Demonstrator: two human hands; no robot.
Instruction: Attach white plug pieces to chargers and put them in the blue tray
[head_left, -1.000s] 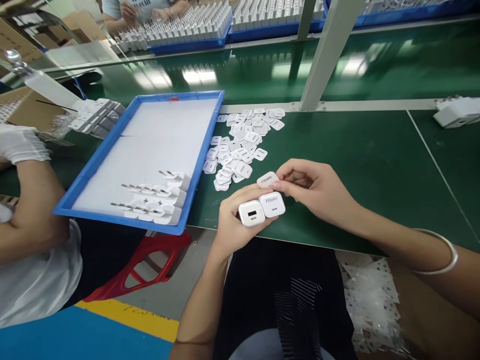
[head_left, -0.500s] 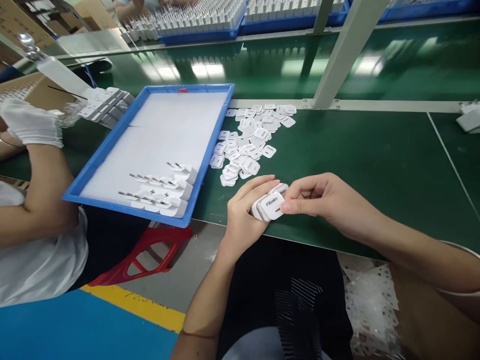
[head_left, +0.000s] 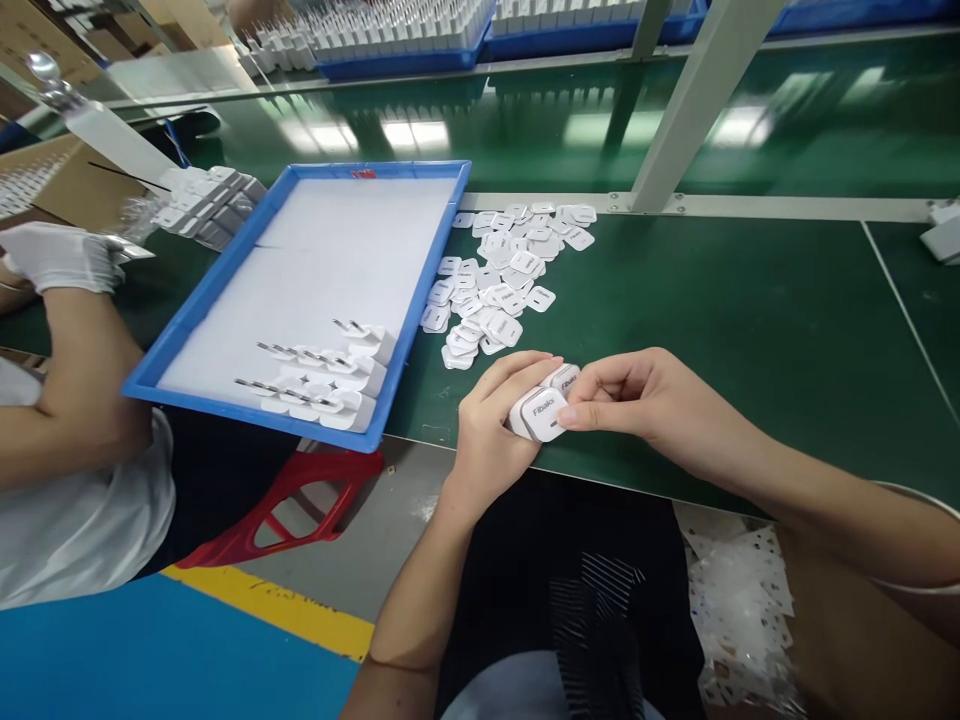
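My left hand [head_left: 501,415] is wrapped around white plug chargers, two of whose ends show. A white cover plate [head_left: 540,412] printed "Fibaks" lies against the end of the nearer one. My right hand [head_left: 626,395] pinches this plate's right edge between thumb and fingers. Behind it, the second charger [head_left: 567,378] shows a similar printed face, partly hidden by my right fingers. Just beyond my hands, many loose cover plates [head_left: 499,290] lie in a pile on the green table.
A blue tray [head_left: 451,205] to the left holds several white plug chargers [head_left: 352,370] with metal pins. Further left, a co-worker's gloved hand [head_left: 64,260] holds something thin. A metal post [head_left: 701,110] rises behind the pile. A red stool [head_left: 300,510] stands below the tray.
The cover plate now sits closer and more squarely against the nearer charger's end. My view has shifted slightly. The co-worker's gloved hand has moved a little.
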